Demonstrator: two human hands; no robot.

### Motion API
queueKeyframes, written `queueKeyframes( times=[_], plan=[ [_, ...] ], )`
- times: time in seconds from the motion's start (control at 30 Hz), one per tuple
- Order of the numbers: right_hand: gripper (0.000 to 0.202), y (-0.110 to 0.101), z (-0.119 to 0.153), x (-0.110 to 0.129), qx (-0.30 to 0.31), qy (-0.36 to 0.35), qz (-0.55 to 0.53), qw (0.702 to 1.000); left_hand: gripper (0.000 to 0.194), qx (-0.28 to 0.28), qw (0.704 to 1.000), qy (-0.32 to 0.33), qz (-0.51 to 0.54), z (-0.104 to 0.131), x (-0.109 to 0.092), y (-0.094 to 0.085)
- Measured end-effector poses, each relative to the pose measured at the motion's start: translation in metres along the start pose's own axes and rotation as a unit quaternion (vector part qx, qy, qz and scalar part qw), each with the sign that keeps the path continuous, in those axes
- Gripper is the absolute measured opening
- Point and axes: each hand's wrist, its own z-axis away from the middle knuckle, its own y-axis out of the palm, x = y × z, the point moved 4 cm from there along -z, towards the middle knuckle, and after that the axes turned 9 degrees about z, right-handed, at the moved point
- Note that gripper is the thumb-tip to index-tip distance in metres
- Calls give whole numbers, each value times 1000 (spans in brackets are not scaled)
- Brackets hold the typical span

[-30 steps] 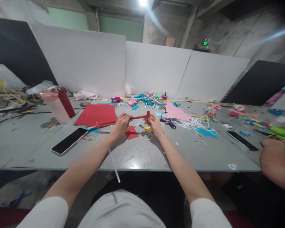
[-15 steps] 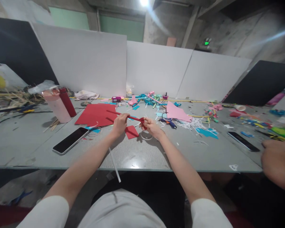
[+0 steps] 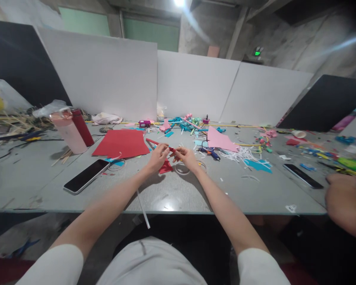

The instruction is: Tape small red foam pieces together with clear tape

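Both hands are raised over the middle of the table, close together on a thin red stick (image 3: 152,141). My left hand (image 3: 158,157) is closed around the stick, whose free end sticks out beyond it to the upper left. My right hand (image 3: 186,157) pinches the stick's other end, where red paper seems to be wrapped; the fingers hide the detail. Below the hands lies a small red piece of paper (image 3: 166,168), beside a tape roll (image 3: 182,170). A large red sheet (image 3: 121,142) lies to the left of my left hand.
A phone (image 3: 87,176), a pink bottle (image 3: 69,132) and a red bottle (image 3: 83,128) stand or lie left. A glue gun (image 3: 212,153), pink paper (image 3: 221,139) and white paper strips (image 3: 243,154) lie right. A white stick (image 3: 144,209) overhangs the front edge. Another person's arm (image 3: 345,202) is far right.
My hands have come closer together. The left has slid along the red stick towards the right hand, and the stick has shifted right, away from above the large red sheet.
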Motion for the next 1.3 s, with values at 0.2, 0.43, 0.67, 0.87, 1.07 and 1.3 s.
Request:
queueKeyframes(
  times=[0.2,0.43,0.67,0.87,1.07,1.3],
  plan=[
    [54,2,3,7,-30,-28,27,999,31,-36,973,-65,218,3,1,5],
    [50,10,7,14,2,-44,40,998,40,-33,967,-76,241,2,8,8],
    [42,10,10,15,2,-55,65,996,34,-41,953,-72,293,4,12,12],
    [39,9,9,10,-11,-69,94,993,33,-51,961,-74,260,3,7,9],
    [31,5,7,4,-18,-105,165,981,38,-53,972,-82,214,3,8,7],
    [24,1,4,-6,-25,-143,271,952,33,-67,980,-76,174,1,18,8]
  ],
)
